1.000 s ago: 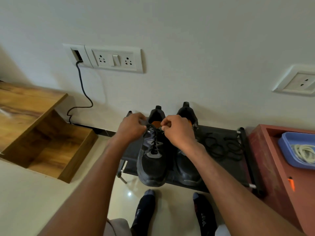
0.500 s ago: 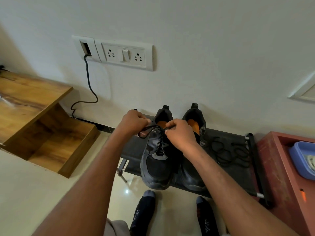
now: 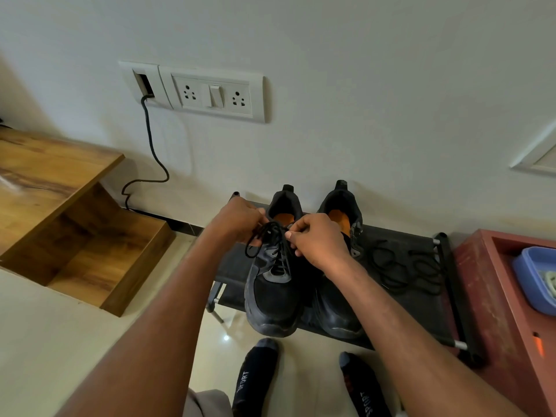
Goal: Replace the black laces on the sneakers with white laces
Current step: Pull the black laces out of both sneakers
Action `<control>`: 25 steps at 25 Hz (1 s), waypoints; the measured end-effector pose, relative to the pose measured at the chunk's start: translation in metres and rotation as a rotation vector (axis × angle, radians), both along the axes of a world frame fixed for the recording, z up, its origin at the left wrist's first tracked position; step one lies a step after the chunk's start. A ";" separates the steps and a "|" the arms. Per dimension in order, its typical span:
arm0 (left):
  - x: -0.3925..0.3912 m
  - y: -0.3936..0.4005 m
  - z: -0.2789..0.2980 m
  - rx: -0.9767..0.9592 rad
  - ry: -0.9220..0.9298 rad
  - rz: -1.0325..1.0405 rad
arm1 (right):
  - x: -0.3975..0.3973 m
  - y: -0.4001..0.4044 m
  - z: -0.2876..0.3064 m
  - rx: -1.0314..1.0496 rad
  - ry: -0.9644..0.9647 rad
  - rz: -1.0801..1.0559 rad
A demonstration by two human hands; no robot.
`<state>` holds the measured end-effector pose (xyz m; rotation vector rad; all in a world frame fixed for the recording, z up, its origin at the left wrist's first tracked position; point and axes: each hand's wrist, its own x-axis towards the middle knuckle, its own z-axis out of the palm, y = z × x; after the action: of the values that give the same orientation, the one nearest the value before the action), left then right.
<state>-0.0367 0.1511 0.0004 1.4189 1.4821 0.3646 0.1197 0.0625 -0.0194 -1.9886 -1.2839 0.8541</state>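
On the low black rack (image 3: 445,299), toes over its near edge, two black sneakers: left hand (image 3: 237,219) and right hand (image 3: 319,239) pinch the left sneaker's (image 3: 270,296) black lace (image 3: 264,236); a loose lace (image 3: 403,263) lies right

Soft, even indoor light; small glare spot on the glossy cream floor tile (image 3: 226,337), wide-angle bending toward frame edges.

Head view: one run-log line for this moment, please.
phase: unlacing | left hand: pinches black lace | right hand: pinches same lace | left sneaker: still laced | right sneaker: lace out, loose lace on rack
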 end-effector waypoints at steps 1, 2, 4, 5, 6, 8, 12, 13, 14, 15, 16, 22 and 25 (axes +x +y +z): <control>0.002 0.000 -0.001 -0.005 -0.009 0.028 | -0.001 0.001 -0.001 -0.005 0.021 -0.012; 0.003 0.001 -0.002 -0.005 -0.012 0.045 | -0.003 0.001 -0.001 -0.010 0.047 -0.026; 0.004 0.003 -0.003 -0.004 -0.014 0.052 | -0.005 0.002 -0.001 -0.020 0.076 -0.049; 0.003 0.003 -0.004 -0.002 -0.021 0.048 | -0.005 0.003 -0.001 -0.026 0.081 -0.057; 0.002 0.003 -0.004 0.003 -0.023 0.041 | -0.005 0.003 -0.001 -0.034 0.082 -0.061; 0.002 0.004 -0.004 0.017 -0.008 0.023 | -0.005 0.002 0.000 -0.050 0.081 -0.059; 0.006 0.004 0.000 0.148 0.026 0.085 | -0.002 0.001 0.001 -0.088 0.121 -0.069; 0.008 0.004 0.002 0.154 -0.021 0.122 | -0.001 0.000 0.001 -0.093 0.119 -0.065; 0.010 0.003 0.005 0.132 -0.079 0.153 | 0.000 -0.001 0.001 -0.092 0.109 -0.052; 0.012 0.002 0.007 0.093 -0.134 0.173 | 0.000 -0.003 0.001 -0.083 0.093 -0.033; 0.015 0.001 0.008 0.051 -0.188 0.190 | 0.000 -0.004 0.001 -0.068 0.071 -0.014; 0.006 0.003 0.009 -0.199 -0.483 0.376 | -0.002 -0.005 -0.002 0.002 -0.076 0.034; 0.000 0.011 0.014 -0.168 -0.733 0.556 | -0.004 -0.005 -0.001 -0.005 -0.183 0.095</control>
<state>-0.0365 0.1619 0.0141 0.5981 1.2142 0.9635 0.1159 0.0579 -0.0208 -2.0624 -1.4905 0.7319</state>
